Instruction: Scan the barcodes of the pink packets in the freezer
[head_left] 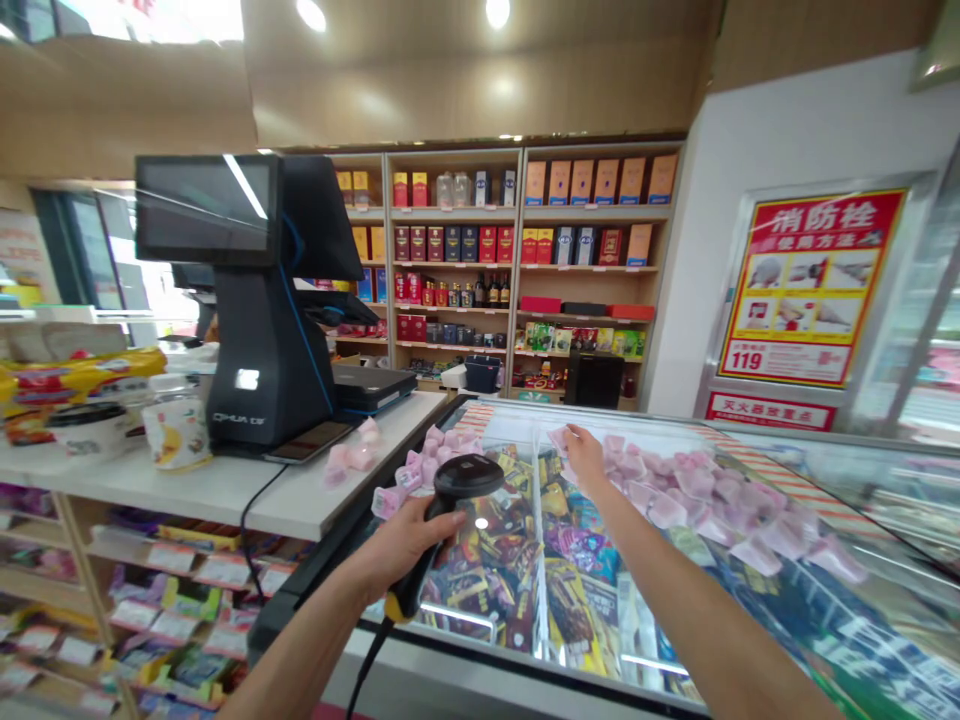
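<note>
A black handheld barcode scanner (469, 477) with a yellow-trimmed handle is gripped in my left hand (405, 548), its head raised over the glass top of a chest freezer (538, 600). A cable hangs from the scanner's handle. My right hand (585, 455) reaches across the glass, fingers closed on a small pale pink packet (559, 438). Many similar pink packets (694, 480) lie loosely on the glass to the right of that hand. Another group of pink packets (436, 450) sits behind the scanner. Colourful wrapped ice creams (487, 580) show beneath the glass.
To the left, a white counter (285, 512) carries a black checkout terminal (259, 350), a plastic cup (176, 430), yellow snack bags (112, 372) and a few pink packets (351, 458). Boxed goods fill the back shelves (457, 212). A red fire-hydrant sign (814, 285) hangs at right.
</note>
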